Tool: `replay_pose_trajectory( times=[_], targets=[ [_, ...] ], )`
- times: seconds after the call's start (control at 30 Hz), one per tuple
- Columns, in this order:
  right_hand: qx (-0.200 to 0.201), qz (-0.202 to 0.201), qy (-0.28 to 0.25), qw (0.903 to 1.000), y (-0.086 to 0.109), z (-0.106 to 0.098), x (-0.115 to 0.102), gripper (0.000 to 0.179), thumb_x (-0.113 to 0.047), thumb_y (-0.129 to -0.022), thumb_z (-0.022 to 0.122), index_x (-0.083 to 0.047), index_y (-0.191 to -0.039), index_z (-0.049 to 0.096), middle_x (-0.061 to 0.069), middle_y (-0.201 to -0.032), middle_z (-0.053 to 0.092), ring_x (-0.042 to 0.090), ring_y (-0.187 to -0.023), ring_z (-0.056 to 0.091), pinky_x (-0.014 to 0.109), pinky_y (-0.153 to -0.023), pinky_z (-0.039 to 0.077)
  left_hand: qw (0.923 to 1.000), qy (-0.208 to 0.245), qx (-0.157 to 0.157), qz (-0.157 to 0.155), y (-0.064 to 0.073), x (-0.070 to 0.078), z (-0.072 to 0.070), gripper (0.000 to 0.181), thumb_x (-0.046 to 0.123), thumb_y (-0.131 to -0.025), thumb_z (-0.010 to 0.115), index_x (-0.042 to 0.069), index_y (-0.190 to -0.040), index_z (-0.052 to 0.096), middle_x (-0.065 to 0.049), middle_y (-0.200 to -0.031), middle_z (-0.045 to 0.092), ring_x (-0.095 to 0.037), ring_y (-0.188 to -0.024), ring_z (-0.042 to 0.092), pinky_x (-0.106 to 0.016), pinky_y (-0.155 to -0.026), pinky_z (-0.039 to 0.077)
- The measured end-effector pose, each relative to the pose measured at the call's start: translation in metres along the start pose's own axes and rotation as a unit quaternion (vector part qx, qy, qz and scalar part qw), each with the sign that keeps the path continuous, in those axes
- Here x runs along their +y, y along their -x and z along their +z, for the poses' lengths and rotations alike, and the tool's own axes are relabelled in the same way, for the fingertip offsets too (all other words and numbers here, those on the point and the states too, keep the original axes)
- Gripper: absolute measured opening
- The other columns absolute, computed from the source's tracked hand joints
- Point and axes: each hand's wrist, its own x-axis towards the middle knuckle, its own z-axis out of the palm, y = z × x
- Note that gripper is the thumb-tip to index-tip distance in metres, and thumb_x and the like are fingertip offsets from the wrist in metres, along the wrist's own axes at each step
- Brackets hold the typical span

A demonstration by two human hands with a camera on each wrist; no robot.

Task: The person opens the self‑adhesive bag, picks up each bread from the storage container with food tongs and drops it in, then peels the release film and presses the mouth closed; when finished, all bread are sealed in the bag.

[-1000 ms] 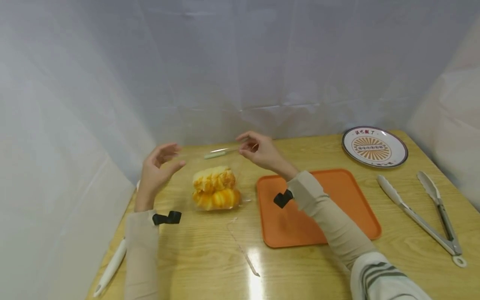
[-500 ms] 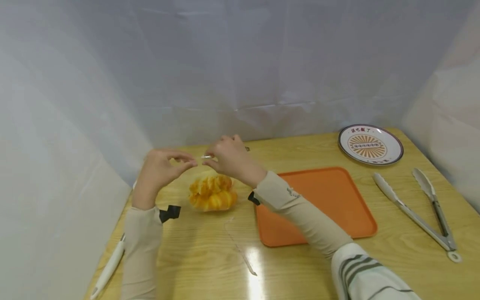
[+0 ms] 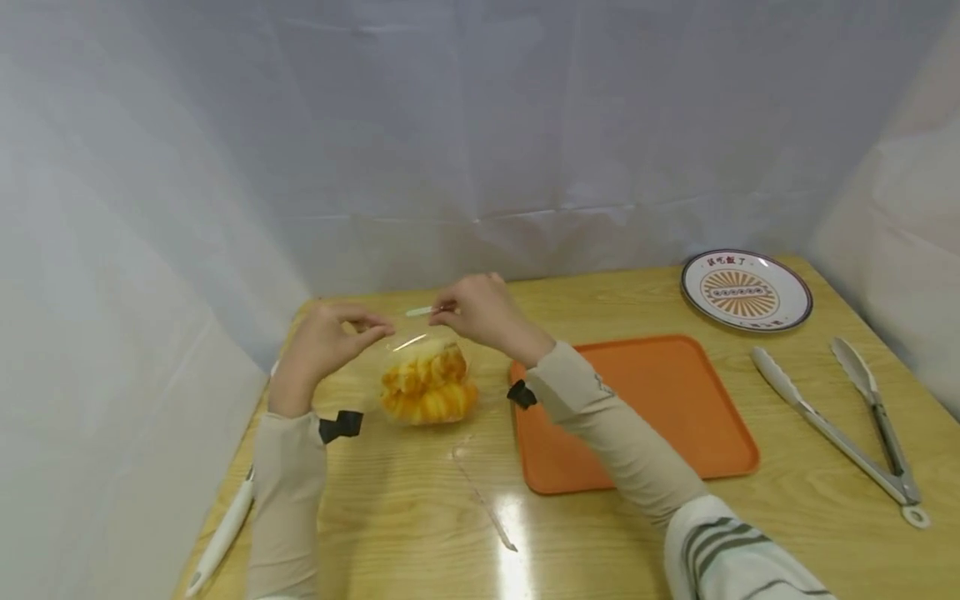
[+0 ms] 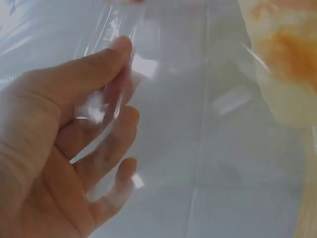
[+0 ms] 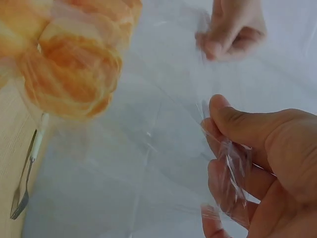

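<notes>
Bread rolls [image 3: 429, 392], golden and ridged, lie inside a clear plastic bag [image 4: 173, 148] on the table. My left hand [image 3: 318, 343] is at the bag's far left; in the left wrist view its thumb and index finger pinch the film. Opposite it, my right hand [image 3: 486, 310] pinches the film's edge between thumb and index finger, with the other fingers behind the crumpled film in the right wrist view. Both hands are raised above the bread, a short gap apart. The bag's outline is hard to make out in the head view.
Behind the hands lies a fork [image 5: 30, 171] with a pale handle. An orange tray [image 3: 637, 417] is right of the bread, then tongs [image 3: 847, 442] and a patterned plate [image 3: 746, 290]. A thin clear strip [image 3: 483, 500] lies in front; a white-handled utensil [image 3: 221, 537] lies left.
My left hand has gone from spread fingers to a pinch on the film. My right hand has moved left toward it, then slightly back right.
</notes>
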Motion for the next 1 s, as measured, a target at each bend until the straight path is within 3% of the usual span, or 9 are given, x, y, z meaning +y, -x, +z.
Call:
replay_pose_trajectory(
  times=[0.1,0.2,0.4,0.5,0.67,0.77,0.83,0.93,1.0],
  targets=[
    [0.006,0.007,-0.034,0.9994,0.005,-0.003,0.012,0.019,-0.031,-0.091,0.069,-0.016,-0.098,0.078,-0.001,-0.096,0.077,0.015,-0.085,0.070,0.035,-0.084,0.050,0.9988,0.031,-0.001,-0.039,0.003,-0.006,-0.002,0.021,0.024,-0.090,0.072,0.006,-0.098,0.077,-0.014,-0.093,0.075,-0.025,-0.082,0.065,-0.034,-0.073,0.051],
    [0.023,0.007,-0.077,0.9967,0.009,-0.005,0.024,0.019,-0.026,-0.090,0.070,-0.010,-0.098,0.078,0.004,-0.093,0.077,0.017,-0.077,0.070,0.031,-0.075,0.054,0.9957,0.061,0.005,-0.071,0.007,-0.012,-0.004,0.026,0.030,-0.091,0.071,0.007,-0.099,0.077,-0.014,-0.101,0.074,-0.025,-0.090,0.063,-0.035,-0.076,0.048],
    [0.055,0.023,-0.128,0.9900,0.018,-0.007,0.043,0.015,-0.021,-0.089,0.072,-0.008,-0.094,0.078,0.007,-0.088,0.076,0.014,-0.064,0.057,0.023,-0.060,0.044,0.9840,0.137,0.023,-0.112,0.016,-0.026,-0.006,0.036,0.038,-0.090,0.070,0.006,-0.105,0.076,-0.015,-0.114,0.071,-0.028,-0.110,0.060,-0.049,-0.097,0.048],
    [0.056,0.032,-0.147,0.9870,0.021,-0.005,0.048,0.015,-0.020,-0.090,0.072,-0.008,-0.095,0.078,0.007,-0.089,0.076,0.012,-0.064,0.055,0.022,-0.060,0.042,0.9771,0.172,0.034,-0.121,0.018,-0.032,-0.004,0.037,0.039,-0.089,0.070,0.007,-0.107,0.075,-0.005,-0.110,0.073,-0.020,-0.113,0.058,-0.052,-0.103,0.044],
    [0.066,0.039,-0.163,0.9836,0.028,-0.004,0.052,0.014,-0.019,-0.089,0.072,-0.008,-0.096,0.078,0.007,-0.094,0.077,0.015,-0.069,0.059,0.025,-0.064,0.046,0.9727,0.211,0.045,-0.085,0.019,-0.037,0.002,0.033,0.029,-0.094,0.065,0.001,-0.110,0.073,0.024,-0.092,0.070,0.001,-0.094,0.063,-0.025,-0.096,0.050],
    [0.070,0.045,-0.185,0.9792,0.031,-0.002,0.054,0.015,-0.019,-0.090,0.071,-0.008,-0.098,0.077,0.008,-0.099,0.076,0.018,-0.079,0.066,0.028,-0.072,0.053,0.9698,0.236,0.046,-0.039,0.021,-0.041,0.006,0.032,0.019,-0.098,0.060,-0.001,-0.122,0.066,0.028,-0.093,0.068,0.006,-0.069,0.060,-0.010,-0.070,0.050],
    [0.073,0.049,-0.209,0.9740,0.032,0.002,0.056,0.018,-0.021,-0.092,0.069,-0.007,-0.103,0.075,0.009,-0.102,0.075,0.020,-0.087,0.069,0.031,-0.078,0.056,0.9660,0.254,0.046,-0.020,0.023,-0.044,0.010,0.038,0.015,-0.098,0.059,0.003,-0.134,0.058,0.029,-0.098,0.068,0.008,-0.068,0.061,-0.008,-0.066,0.048],
    [0.062,0.061,-0.262,0.9612,0.033,0.011,0.062,0.026,-0.025,-0.093,0.068,-0.009,-0.113,0.071,0.008,-0.104,0.074,0.021,-0.092,0.069,0.033,-0.082,0.057,0.9570,0.287,0.040,-0.017,0.026,-0.050,0.016,0.044,0.012,-0.098,0.059,0.008,-0.141,0.051,0.029,-0.102,0.069,0.010,-0.072,0.063,-0.007,-0.069,0.048],
    [0.049,0.064,-0.287,0.9545,0.033,0.020,0.066,0.028,-0.028,-0.093,0.068,-0.010,-0.116,0.069,0.008,-0.103,0.073,0.020,-0.092,0.069,0.033,-0.083,0.057,0.9512,0.305,0.032,-0.030,0.029,-0.055,0.022,0.041,0.013,-0.098,0.059,0.007,-0.138,0.054,0.029,-0.102,0.069,0.007,-0.092,0.066,-0.008,-0.085,0.048]
  ],
)
